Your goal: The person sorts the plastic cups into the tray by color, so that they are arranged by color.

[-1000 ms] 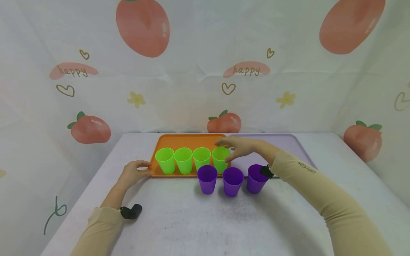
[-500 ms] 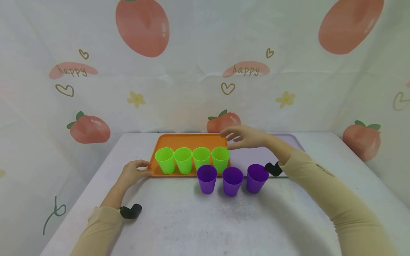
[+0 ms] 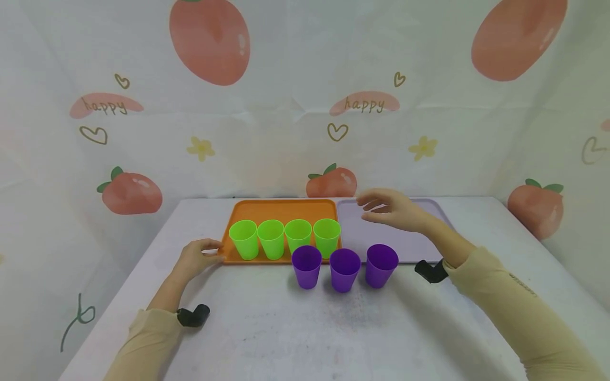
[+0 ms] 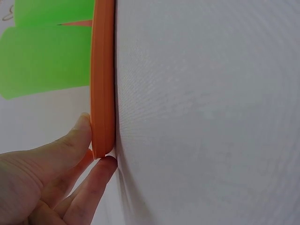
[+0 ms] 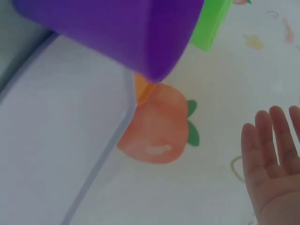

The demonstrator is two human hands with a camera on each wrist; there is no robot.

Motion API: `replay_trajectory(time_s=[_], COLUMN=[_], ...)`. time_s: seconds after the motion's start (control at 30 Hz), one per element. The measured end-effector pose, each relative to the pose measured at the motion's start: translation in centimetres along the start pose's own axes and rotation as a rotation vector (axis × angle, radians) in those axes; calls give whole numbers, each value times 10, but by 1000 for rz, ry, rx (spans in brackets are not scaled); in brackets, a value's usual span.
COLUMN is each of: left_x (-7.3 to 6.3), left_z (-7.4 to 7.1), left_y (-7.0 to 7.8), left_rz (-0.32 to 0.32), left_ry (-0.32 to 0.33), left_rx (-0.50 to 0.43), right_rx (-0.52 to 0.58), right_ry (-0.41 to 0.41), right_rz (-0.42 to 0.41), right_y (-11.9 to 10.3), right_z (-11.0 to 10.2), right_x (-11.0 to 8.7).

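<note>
Several lime-green cups (image 3: pixel 326 238) stand upright in a row along the front of an orange tray (image 3: pixel 281 209). At the tray's left front corner my left hand (image 3: pixel 195 259) pinches the rim; the left wrist view shows the thumb (image 4: pixel 80 133) on top and fingertips under the corner. My right hand (image 3: pixel 393 210) hovers over a lilac tray (image 3: pixel 414 238), its fingers relaxed and holding nothing. Three purple cups stand upright in front of the trays: a left one (image 3: pixel 307 267), a middle one (image 3: pixel 345 270) and a right one (image 3: pixel 381 266).
The two trays lie side by side at the back of the white table (image 3: pixel 286 328). Behind them hangs a white cloth (image 3: pixel 267 132) printed with peaches, flowers and hearts. Black wrist cameras sit at both cuffs.
My right hand has moved rightward, away from the rightmost green cup to over the lilac tray. The left hand and the cups have stayed in place.
</note>
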State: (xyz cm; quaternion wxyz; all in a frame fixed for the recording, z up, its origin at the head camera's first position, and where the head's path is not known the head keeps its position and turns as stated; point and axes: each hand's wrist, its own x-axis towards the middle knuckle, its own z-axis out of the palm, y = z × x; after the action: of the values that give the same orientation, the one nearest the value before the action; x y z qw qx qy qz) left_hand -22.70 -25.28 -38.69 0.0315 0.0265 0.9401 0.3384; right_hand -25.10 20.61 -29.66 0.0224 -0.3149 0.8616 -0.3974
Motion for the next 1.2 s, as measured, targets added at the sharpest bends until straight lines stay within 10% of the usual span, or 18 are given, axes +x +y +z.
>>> replay_trajectory(time_s=[0.7,1.2], left_x=[0,0], left_z=[0,-1], left_y=[-1,0], left_rz=[2,10], left_ry=[2,3], left_rx=[-26,-11], right_rx=[-138,-159], right_ry=[380,316], right_rz=[369,653], right_y=[66,107], right_z=[-24,-27], right_x=[-118,-166])
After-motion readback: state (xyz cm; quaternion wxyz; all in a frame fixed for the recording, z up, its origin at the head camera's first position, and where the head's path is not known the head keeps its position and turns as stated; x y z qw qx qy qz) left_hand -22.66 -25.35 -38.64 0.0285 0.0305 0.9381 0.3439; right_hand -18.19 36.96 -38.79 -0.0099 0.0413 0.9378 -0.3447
